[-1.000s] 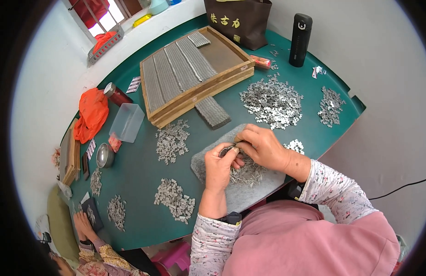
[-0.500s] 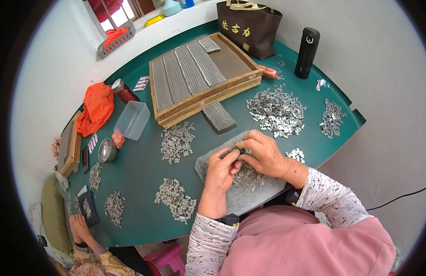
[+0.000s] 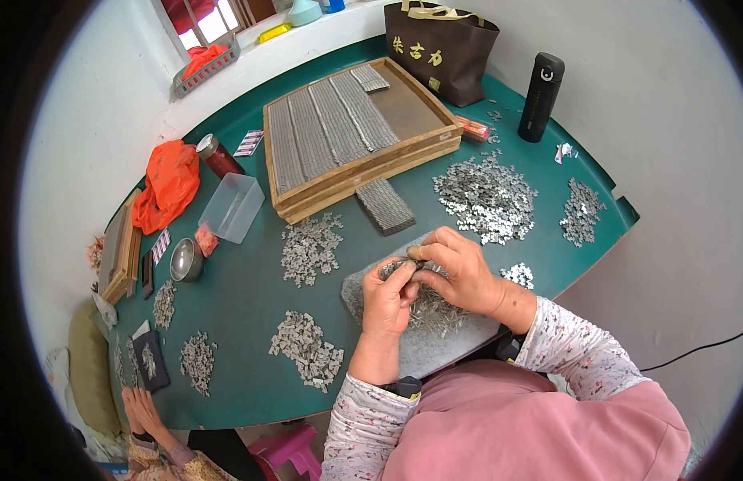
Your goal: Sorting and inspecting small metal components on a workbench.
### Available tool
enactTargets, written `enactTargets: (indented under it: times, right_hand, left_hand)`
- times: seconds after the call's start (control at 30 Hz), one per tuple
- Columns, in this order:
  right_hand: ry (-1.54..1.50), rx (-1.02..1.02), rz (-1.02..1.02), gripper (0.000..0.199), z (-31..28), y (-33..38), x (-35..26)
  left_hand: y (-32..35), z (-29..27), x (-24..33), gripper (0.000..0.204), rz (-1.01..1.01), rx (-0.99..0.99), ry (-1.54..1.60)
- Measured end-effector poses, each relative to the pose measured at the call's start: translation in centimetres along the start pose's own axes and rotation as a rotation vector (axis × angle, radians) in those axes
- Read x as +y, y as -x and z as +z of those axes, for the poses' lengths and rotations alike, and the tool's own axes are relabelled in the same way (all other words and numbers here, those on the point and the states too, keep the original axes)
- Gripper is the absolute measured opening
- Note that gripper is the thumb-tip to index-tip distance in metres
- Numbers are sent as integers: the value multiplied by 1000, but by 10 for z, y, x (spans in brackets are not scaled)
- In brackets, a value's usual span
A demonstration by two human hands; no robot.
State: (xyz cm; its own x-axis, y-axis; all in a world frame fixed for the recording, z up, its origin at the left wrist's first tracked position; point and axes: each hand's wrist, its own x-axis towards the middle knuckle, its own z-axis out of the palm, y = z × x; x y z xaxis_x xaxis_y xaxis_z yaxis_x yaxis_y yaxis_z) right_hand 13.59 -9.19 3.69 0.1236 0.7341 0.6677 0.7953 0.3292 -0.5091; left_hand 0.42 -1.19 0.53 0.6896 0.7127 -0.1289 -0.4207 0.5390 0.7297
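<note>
My left hand is closed round a short grey strip of small metal pieces, whose top shows above the fingers. Against it, the fingers and thumb of my right hand are pinched at the strip's right end; the exact piece between them is too small to make out. Both hands hover over a grey felt-like pad. Under them on the pad lies a heap of thin metal pins, partly hidden by my hands. Just past the pad rests a finished-looking woven metal block.
A wooden tray holds rows of metal strips. Piles of small metal plates and lighter pieces dot the green table. A black flask, a brown bag and a clear box stand around. Another person's hands rest at lower left.
My hands stay together on the strip, with only slight finger movement. The whole view has shifted a little. At lower left, the other person's hands have moved slightly toward the table's near edge.
</note>
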Motion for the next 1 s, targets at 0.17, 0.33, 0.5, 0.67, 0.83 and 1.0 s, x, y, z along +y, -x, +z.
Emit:
enactTargets:
  times: [0.17,0.33,0.5,0.67,0.83,1.0]
  right_hand:
    - [13,-29,-18,29,-2,-1,4]
    - [-91,-76,67,26,-2,1,11]
    - [-255,-80,248,24,-1,1,6]
    - [-66,-44,54,22,-3,2,6]
    - [-200,-98,235,16,-5,0,2]
    - [-231,-65,344,11,-4,4,13]
  left_hand:
    - [0,1,0,4,10,-7,-33]
    - [-2,0,0,6,-27,10,-42]
    - [-2,0,2,7,-71,-1,74]
    - [-1,-1,-3,6,-10,2,-45]
    - [-1,-3,-3,7,21,-12,-108]
    - [-2,3,1,13,-28,0,-67]
